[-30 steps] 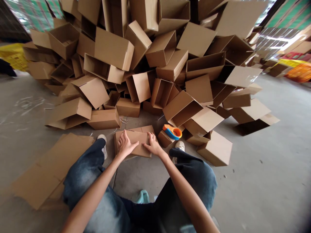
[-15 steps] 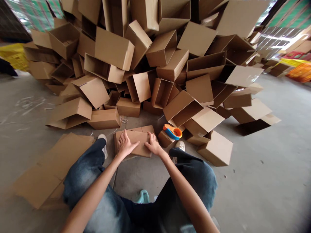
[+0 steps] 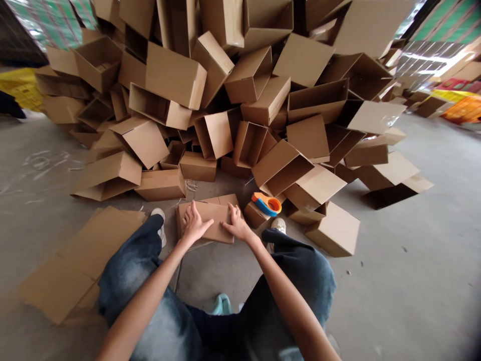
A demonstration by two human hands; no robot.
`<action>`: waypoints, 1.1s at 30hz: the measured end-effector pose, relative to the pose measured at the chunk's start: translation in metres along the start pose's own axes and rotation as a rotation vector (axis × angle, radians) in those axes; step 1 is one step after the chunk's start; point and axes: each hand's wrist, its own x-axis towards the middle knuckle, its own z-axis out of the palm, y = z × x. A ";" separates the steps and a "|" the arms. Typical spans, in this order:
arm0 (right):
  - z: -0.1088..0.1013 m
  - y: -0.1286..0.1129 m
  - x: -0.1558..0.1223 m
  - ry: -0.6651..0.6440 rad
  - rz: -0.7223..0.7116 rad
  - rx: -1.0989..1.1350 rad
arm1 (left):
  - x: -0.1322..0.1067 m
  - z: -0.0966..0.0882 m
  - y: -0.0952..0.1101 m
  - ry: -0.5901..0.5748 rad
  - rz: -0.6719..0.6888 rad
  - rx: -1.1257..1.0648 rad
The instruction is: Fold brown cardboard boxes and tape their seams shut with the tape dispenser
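Observation:
Between my feet, a brown cardboard box (image 3: 214, 231) lies with a broad flat face upward. My left hand (image 3: 194, 225) rests on its left part, fingers spread and thumb pointing right. On the right part lies my right hand (image 3: 237, 225), fingers apart and the thumb pointing left. Both palms press on the cardboard without gripping it. Just right of the box, an orange and blue tape dispenser (image 3: 267, 204) sits on a small carton (image 3: 256, 215).
A tall heap of open cardboard boxes (image 3: 221, 134) rises in front of me. Flat cardboard sheets (image 3: 71, 265) lie on the floor at left. A yellow crate (image 3: 22, 87) stands far left, an orange crate (image 3: 466, 109) far right. A teal object (image 3: 221, 304) lies between my legs.
Both thumbs have shifted very slightly to the left on the box. Otherwise the hands, the box and the tape dispenser stay where they were.

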 end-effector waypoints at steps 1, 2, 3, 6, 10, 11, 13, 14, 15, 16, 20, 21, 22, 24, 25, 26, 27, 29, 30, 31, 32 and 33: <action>0.000 0.000 0.000 -0.001 -0.001 -0.001 | 0.000 0.000 0.000 -0.002 -0.001 -0.003; 0.000 0.000 0.000 -0.001 -0.001 0.000 | 0.000 0.000 0.000 -0.004 -0.002 -0.005; 0.000 0.001 0.000 0.000 -0.001 0.001 | 0.000 0.000 0.000 -0.006 -0.003 -0.007; 0.000 0.002 0.001 -0.003 -0.007 0.010 | 0.001 0.000 0.000 -0.006 0.002 -0.015; 0.001 0.005 0.004 0.000 -0.025 0.028 | 0.001 0.000 -0.001 0.000 0.015 -0.032; 0.002 0.006 0.005 0.003 -0.023 0.033 | 0.001 0.000 -0.001 0.000 0.018 -0.033; 0.003 0.008 0.007 0.007 -0.027 0.042 | 0.001 -0.001 -0.002 -0.005 0.027 -0.031; 0.004 0.009 0.007 0.010 -0.033 0.045 | 0.001 -0.001 -0.002 -0.009 0.031 -0.029; 0.004 0.010 0.007 0.013 -0.043 0.046 | 0.001 -0.001 -0.002 -0.013 0.033 -0.026; 0.004 0.010 0.008 0.016 -0.053 0.044 | 0.001 -0.001 -0.002 -0.017 0.033 -0.025; 0.003 0.008 0.006 0.013 -0.055 0.020 | 0.002 -0.001 -0.003 -0.029 0.024 -0.035; 0.003 0.008 0.005 0.008 -0.049 0.017 | 0.002 0.000 -0.003 -0.030 0.025 -0.037; 0.002 0.007 0.005 0.005 -0.042 0.015 | 0.003 0.000 -0.004 -0.031 0.027 -0.038; 0.002 0.006 0.004 0.005 -0.033 0.018 | 0.003 0.000 -0.004 -0.033 0.027 -0.035; 0.002 0.005 0.003 0.007 -0.032 0.020 | 0.004 0.000 -0.004 -0.035 0.027 -0.032; 0.002 0.005 0.003 0.008 -0.031 0.021 | 0.004 0.000 -0.004 -0.037 0.026 -0.030; 0.001 0.004 0.003 0.008 -0.030 0.022 | 0.004 0.000 -0.004 -0.039 0.026 -0.029; 0.001 0.004 0.003 0.005 -0.026 0.023 | 0.004 0.000 -0.004 -0.036 0.027 -0.031; 0.001 0.004 0.002 0.003 -0.026 0.024 | 0.004 0.000 -0.004 -0.033 0.028 -0.033; 0.000 0.004 0.003 0.002 -0.028 0.025 | 0.004 0.000 -0.004 -0.030 0.028 -0.036; 0.000 0.004 0.003 0.000 -0.031 0.027 | 0.004 0.000 -0.004 -0.027 0.027 -0.038; 0.000 0.005 0.003 -0.001 -0.037 0.029 | 0.003 0.000 -0.004 -0.025 0.027 -0.039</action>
